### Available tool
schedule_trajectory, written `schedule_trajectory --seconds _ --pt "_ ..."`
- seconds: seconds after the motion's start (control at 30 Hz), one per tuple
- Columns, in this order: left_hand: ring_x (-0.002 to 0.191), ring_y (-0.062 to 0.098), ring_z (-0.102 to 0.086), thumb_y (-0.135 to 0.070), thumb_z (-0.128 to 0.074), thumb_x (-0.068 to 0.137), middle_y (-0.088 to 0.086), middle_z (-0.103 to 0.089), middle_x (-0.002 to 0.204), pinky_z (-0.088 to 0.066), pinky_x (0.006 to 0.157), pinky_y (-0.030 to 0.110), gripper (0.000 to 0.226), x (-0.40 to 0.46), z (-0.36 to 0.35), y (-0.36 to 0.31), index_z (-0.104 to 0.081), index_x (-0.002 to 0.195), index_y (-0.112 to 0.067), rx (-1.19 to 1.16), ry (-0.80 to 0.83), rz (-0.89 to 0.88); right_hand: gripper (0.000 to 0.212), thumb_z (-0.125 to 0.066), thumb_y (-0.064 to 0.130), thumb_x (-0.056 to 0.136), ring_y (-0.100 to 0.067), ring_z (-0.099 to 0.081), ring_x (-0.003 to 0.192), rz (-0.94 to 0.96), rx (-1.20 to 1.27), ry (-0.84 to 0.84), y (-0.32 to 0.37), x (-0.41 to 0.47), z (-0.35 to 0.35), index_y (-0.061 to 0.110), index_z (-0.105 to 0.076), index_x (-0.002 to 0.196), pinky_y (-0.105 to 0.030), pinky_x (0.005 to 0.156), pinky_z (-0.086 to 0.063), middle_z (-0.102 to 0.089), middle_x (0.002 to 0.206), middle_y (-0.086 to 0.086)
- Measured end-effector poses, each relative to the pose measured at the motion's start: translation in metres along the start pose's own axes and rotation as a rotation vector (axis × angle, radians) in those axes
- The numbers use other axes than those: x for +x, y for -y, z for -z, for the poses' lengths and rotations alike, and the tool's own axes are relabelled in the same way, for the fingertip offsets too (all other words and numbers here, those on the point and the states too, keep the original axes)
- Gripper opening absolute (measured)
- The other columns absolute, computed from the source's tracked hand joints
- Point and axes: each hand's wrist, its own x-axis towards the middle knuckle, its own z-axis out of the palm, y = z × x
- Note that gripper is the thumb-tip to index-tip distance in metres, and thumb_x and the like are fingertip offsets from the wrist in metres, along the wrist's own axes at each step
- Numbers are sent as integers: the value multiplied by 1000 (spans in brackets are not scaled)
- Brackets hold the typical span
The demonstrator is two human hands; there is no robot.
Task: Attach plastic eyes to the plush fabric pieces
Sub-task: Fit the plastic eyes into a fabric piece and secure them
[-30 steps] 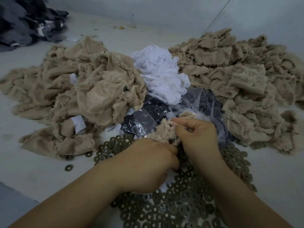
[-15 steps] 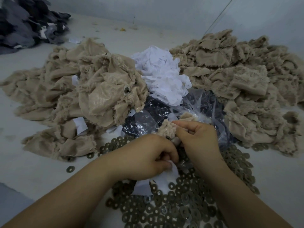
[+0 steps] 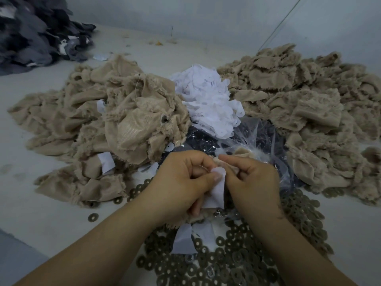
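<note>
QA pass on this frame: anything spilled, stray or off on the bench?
Mostly expected clutter. The washers lie loose in a spread under both forearms, not in a container, and one stray washer sits apart to the left. The clear bag lies open and crumpled among the piles. Nothing looks damaged.

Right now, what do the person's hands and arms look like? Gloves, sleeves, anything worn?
Both arms are bare up to the frame's bottom edge: no sleeves in view. The left hand and right hand have no gloves, and no rings, watch or bracelets show. A short, unpainted nail shows on the left thumb. There is a small dark mark at the right wrist; what it is, I cannot tell.
</note>
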Motion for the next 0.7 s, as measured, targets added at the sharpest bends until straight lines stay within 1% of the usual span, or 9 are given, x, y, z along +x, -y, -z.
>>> schedule_trajectory --seconds 0.07,0.13,0.2,0.27,0.33,0.4,0.47,0.57,0.7 --pt "38 11 -53 -11 -71 88 1 -68 59 -42 38 21 14 1 -4 -1 -73 75 -17 -4 -75 -44 22 -79 23 81 6 -68 89 92 -34 -11 1 -2 0 23 -79 103 -12 78 -55 -66 85 29" --pt "45 2 -56 -8 -75 84 -6 -68 60 -43 44 15 13 1 -9 -1 -76 74 -16 7 -140 -67 27 -75 31 82 3 -66 91 186 -85 -22 2 -3 -1 20 -78 106 -8 78 -52 -68 91 20" --pt "43 5 -56 -7 -75 84 -2 -68 59 -43 43 16 12 2 -13 0 -76 75 -15 1 -198 -61 29 -69 29 81 2 -64 91 236 -125 -49 2 -4 -1 18 -79 106 -5 78 -49 -71 94 15" --pt "38 11 -53 -5 -74 84 4 -66 58 -42 40 20 13 4 -16 4 -74 75 -14 -33 -263 -48 23 -73 20 83 0 -66 90 245 -129 -79 1 -4 -2 19 -79 105 -6 79 -50 -75 94 10" --pt "36 15 -53 -3 -75 83 6 -65 58 -43 38 21 16 4 -17 6 -72 72 -15 -62 -311 -38 22 -77 12 84 1 -69 87 201 -82 -71 1 -4 -2 20 -79 104 -11 78 -54 -76 94 10" --pt "36 15 -53 -4 -76 83 7 -64 55 -43 38 21 16 5 -17 7 -72 71 -15 -71 -331 -33 22 -77 11 84 4 -70 83 144 -12 -35 2 -3 -2 22 -79 103 -13 75 -56 -75 91 17" --pt "37 17 -54 -8 -77 82 9 -64 55 -45 39 23 13 5 -17 8 -72 71 -14 -85 -339 -28 22 -77 12 84 7 -70 78 137 18 -13 4 -3 -1 25 -79 102 -11 71 -55 -72 85 24" --pt "39 20 -56 -9 -78 81 13 -64 53 -48 41 26 10 6 -17 9 -73 72 -12 -93 -354 -23 24 -76 14 84 2 -70 67 75 119 27 6 -4 2 36 -76 91 -14 63 -56 -75 73 19" --pt "38 20 -55 -5 -78 80 18 -62 50 -49 41 26 9 6 -18 12 -71 75 -2 -143 -371 -4 27 -76 13 85 -9 -74 74 -1 235 71 8 -3 3 40 -74 83 -24 67 -61 -77 76 14"
